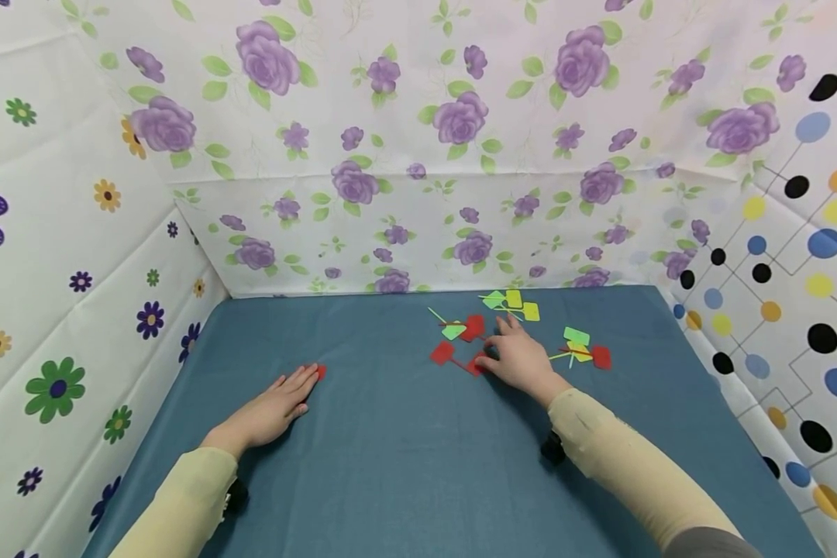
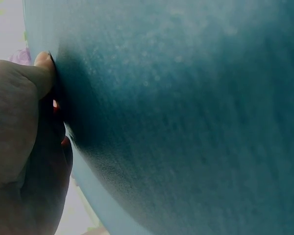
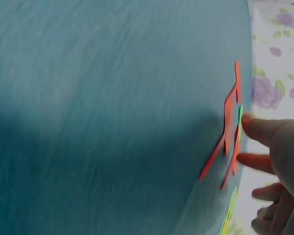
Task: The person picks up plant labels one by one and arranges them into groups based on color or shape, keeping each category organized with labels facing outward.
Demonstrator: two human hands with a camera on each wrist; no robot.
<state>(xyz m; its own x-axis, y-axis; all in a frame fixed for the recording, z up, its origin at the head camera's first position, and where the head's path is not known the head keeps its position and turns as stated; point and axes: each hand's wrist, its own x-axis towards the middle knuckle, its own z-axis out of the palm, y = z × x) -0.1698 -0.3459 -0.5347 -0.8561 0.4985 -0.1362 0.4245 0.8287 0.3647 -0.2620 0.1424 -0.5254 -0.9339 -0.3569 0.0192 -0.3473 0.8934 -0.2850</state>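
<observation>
On the left of the table, my left hand (image 1: 272,411) lies flat with its fingers straight, their tips over a red tag (image 1: 322,373). Most of that tag is hidden under the fingers. My right hand (image 1: 519,356) is among the flat, thin-stemmed tags right of the middle, its thumb and fingers apart. By the thumb lies a red tag (image 1: 476,365), joined in view by a thin stem to another red tag head (image 1: 442,353). Beyond the thumb are a red tag (image 1: 472,328) and a green tag (image 1: 453,330). The right wrist view shows the fingertips (image 3: 247,120) right at these tags.
Behind the right hand lie a green tag (image 1: 493,300) and yellow tags (image 1: 531,311). To its right, a green tag (image 1: 576,336), a yellow tag (image 1: 580,353) and a red tag (image 1: 601,357) overlap. Patterned cloth walls (image 1: 418,194) enclose the blue table (image 1: 390,465).
</observation>
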